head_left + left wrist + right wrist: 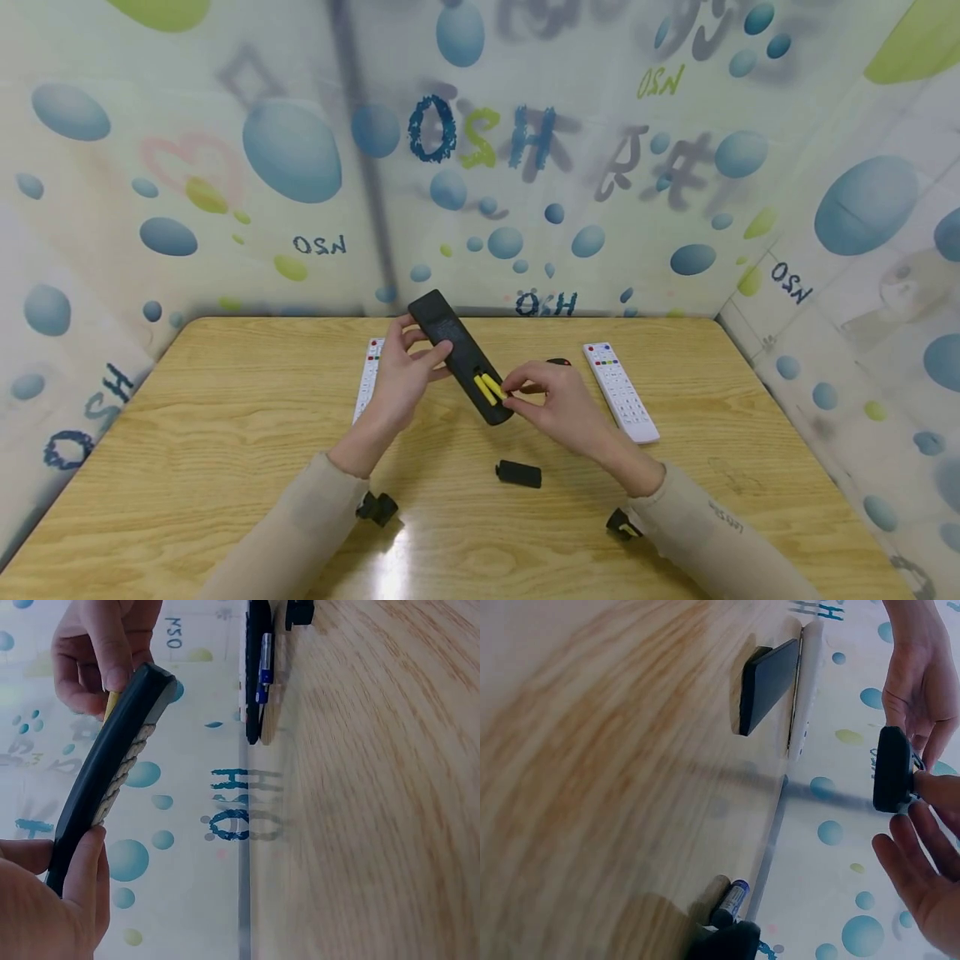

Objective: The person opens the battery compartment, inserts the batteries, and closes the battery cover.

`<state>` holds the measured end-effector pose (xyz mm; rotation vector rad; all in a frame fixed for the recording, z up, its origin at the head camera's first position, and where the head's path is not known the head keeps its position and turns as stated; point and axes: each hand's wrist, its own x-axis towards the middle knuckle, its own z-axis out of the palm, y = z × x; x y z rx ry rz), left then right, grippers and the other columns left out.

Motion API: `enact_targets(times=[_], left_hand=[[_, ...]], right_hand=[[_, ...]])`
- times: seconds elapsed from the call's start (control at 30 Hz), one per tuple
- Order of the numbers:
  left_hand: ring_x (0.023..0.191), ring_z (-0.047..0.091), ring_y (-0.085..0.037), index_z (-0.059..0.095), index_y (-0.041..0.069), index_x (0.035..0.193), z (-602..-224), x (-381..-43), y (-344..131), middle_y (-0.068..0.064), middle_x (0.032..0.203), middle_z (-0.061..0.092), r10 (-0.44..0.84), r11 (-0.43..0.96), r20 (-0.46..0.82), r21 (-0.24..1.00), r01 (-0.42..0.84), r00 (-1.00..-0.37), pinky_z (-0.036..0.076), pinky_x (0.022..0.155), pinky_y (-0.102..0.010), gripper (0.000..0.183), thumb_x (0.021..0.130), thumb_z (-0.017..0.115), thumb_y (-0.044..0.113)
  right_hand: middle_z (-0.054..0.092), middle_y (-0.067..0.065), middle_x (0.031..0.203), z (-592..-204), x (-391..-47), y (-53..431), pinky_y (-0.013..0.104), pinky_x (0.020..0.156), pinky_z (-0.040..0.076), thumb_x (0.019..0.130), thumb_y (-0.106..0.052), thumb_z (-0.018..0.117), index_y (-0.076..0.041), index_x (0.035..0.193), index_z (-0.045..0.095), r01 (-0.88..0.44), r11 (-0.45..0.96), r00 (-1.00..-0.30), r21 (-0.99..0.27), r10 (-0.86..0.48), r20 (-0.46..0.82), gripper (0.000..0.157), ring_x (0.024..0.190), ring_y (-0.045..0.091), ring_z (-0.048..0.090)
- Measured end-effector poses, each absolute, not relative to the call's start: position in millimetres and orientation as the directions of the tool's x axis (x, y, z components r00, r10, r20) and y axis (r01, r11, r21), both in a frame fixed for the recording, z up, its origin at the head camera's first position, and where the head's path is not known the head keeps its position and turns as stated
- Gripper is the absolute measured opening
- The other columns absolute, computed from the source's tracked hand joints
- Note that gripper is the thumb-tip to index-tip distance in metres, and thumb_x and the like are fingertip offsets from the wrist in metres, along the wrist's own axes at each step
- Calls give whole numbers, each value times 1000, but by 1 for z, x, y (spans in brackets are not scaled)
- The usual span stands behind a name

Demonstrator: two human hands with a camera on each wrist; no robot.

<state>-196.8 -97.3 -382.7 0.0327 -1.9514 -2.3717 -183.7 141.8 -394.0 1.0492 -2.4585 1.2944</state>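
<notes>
My left hand grips the upper part of a black remote control, held tilted above the table with its back towards me. Two yellow batteries lie side by side in its uncovered compartment at the lower end. Between thumb and fingers, my right hand pinches the end of the right-hand battery. From the left wrist view, the thumb sits on that yellow battery, and the remote's buttons face away from the hand. A small black battery cover rests on the table below the remote.
White remotes lie on either side, one at the right and one partly behind my left hand. Another black remote is mostly hidden behind my right hand. A blue-and-white cylinder lies on the table. A patterned wall borders the table's back edge.
</notes>
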Motion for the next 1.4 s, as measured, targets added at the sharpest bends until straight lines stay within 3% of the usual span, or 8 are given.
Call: enact_targets(times=[0.23, 0.43, 0.57, 0.73, 1.4], left_hand=[[99, 69, -26, 34, 6, 147, -383, -196, -97, -19, 125, 54, -47, -182, 55, 981, 63, -997, 62, 79, -41, 60, 97, 65, -6], [100, 69, -27, 36, 7, 147, -383, -195, -97, -19, 125, 55, -24, -179, 91, 979, 94, -996, 62, 79, -43, 59, 97, 66, -6], [99, 69, -28, 37, 7, 146, -382, -194, -97, -19, 124, 55, -16, -184, 101, 978, 103, -995, 62, 79, -43, 58, 97, 65, -7], [98, 69, -27, 38, 6, 145, -382, -194, -96, -19, 124, 55, -14, -185, 103, 977, 104, -995, 62, 79, -43, 57, 97, 65, -8], [98, 69, -31, 41, 9, 145, -382, -192, -90, -19, 123, 58, 8, -155, 114, 982, 112, -993, 62, 79, -43, 58, 96, 67, -8]], right_hand=[[68, 11, 117, -396, -186, 143, 46, 87, 59, 86, -2, 83, -1, 122, 66, -544, 376, -808, -751, -477, 346, 40, 107, 31, 67], [66, 14, 126, -393, -190, 147, 42, 91, 58, 91, -5, 79, -7, 142, 55, -390, 320, -833, -863, -522, 183, 57, 112, 29, 66], [65, 16, 127, -391, -191, 149, 39, 91, 58, 93, -6, 77, -4, 150, 48, -342, 310, -821, -887, -558, 122, 64, 112, 30, 66], [65, 16, 124, -390, -191, 149, 39, 91, 58, 94, -7, 76, -2, 152, 45, -329, 301, -809, -895, -579, 102, 66, 110, 29, 65], [63, 8, 109, -393, -191, 144, 40, 85, 53, 92, -6, 76, -4, 138, 57, -280, 378, -842, -883, -538, 37, 50, 97, 25, 59]])
